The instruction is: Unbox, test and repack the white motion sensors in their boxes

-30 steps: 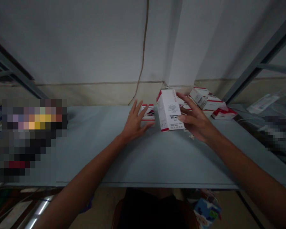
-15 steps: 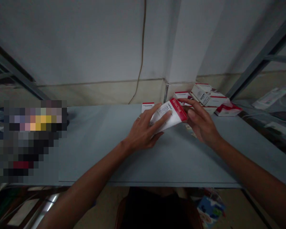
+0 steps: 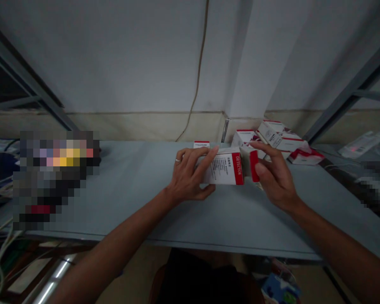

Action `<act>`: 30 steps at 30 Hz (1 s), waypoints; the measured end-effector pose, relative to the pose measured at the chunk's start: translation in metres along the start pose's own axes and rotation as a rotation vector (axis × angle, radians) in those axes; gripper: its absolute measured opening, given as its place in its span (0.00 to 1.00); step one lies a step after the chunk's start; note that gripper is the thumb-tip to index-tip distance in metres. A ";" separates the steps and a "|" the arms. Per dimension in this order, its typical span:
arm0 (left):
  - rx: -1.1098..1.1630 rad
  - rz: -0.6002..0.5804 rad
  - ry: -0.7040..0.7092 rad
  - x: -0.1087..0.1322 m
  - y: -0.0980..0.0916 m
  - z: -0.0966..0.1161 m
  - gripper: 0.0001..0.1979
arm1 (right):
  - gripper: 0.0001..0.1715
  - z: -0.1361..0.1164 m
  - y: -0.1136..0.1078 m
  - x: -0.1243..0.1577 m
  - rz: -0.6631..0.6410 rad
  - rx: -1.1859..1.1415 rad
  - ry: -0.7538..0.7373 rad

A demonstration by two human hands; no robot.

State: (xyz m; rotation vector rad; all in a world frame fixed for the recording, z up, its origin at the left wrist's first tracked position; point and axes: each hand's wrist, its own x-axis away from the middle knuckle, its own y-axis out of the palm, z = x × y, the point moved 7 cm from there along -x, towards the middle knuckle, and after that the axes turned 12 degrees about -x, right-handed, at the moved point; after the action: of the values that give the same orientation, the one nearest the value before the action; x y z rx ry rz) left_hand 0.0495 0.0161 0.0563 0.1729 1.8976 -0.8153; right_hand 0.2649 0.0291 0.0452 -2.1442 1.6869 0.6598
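Two hands share one white-and-red cardboard box (image 3: 224,169): left hand (image 3: 190,175) pressed across its face, right hand (image 3: 275,177) pinching its red end. More boxes (image 3: 280,137) lie piled at the grey surface's (image 3: 240,219) far right corner.

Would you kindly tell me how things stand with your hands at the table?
Left hand gripping white-and-red DETECTOR box; right hand at its far side, on a red-edged piece. More boxes piled behind, by the wall.
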 end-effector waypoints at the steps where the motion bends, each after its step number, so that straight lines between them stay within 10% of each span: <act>1: -0.005 0.005 -0.025 0.001 -0.001 -0.003 0.51 | 0.28 -0.001 -0.003 0.001 0.023 0.036 -0.008; 10: -0.119 0.028 -0.050 0.002 0.000 -0.014 0.43 | 0.20 -0.017 0.008 -0.003 -0.076 0.518 -0.351; 21: -0.031 -0.100 -0.011 0.003 0.016 -0.002 0.38 | 0.03 -0.010 0.010 -0.008 -0.056 0.609 -0.385; 30: -0.026 -0.142 -0.059 0.003 0.019 -0.010 0.40 | 0.16 0.013 -0.001 -0.009 0.006 0.514 -0.194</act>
State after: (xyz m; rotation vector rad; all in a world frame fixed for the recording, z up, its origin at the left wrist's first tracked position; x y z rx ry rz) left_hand 0.0496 0.0354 0.0478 -0.0023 1.8792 -0.8815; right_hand 0.2624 0.0432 0.0388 -1.6603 1.5520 0.3661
